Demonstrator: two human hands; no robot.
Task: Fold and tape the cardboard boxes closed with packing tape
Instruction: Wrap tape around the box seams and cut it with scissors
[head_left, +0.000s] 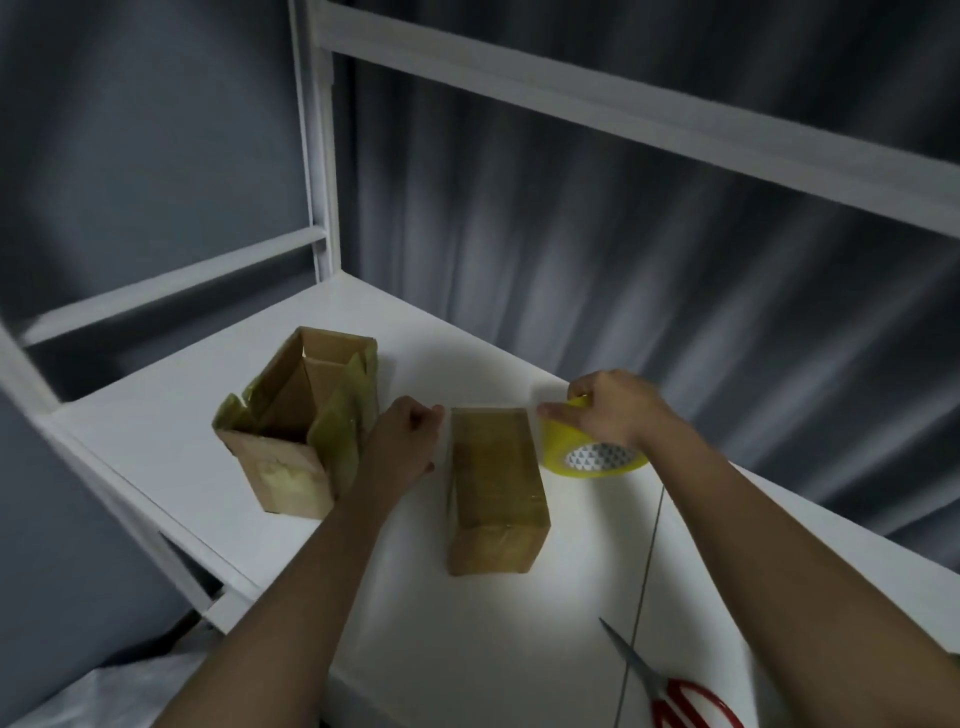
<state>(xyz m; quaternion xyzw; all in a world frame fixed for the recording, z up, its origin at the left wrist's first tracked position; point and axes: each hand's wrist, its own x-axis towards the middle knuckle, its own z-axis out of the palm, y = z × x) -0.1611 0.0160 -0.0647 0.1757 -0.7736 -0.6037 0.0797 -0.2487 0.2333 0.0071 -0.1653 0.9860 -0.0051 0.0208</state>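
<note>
A closed cardboard box (493, 488), wrapped in glossy tape, lies lengthwise in the middle of the white table (467, 634). To its left stands a second cardboard box (296, 426), open at the top, its flaps up and patched with old yellowish tape. My left hand (402, 441) hovers between the two boxes with its fingers curled and nothing visible in it. My right hand (605, 410) grips a yellow roll of packing tape (587, 452) from above, just right of the closed box's far end.
Red-handled scissors (670, 686) lie at the table's near right. A thin cord (644, 577) runs across the table toward them. A white shelf frame (322, 156) rises behind the table, before a grey curtain (597, 244).
</note>
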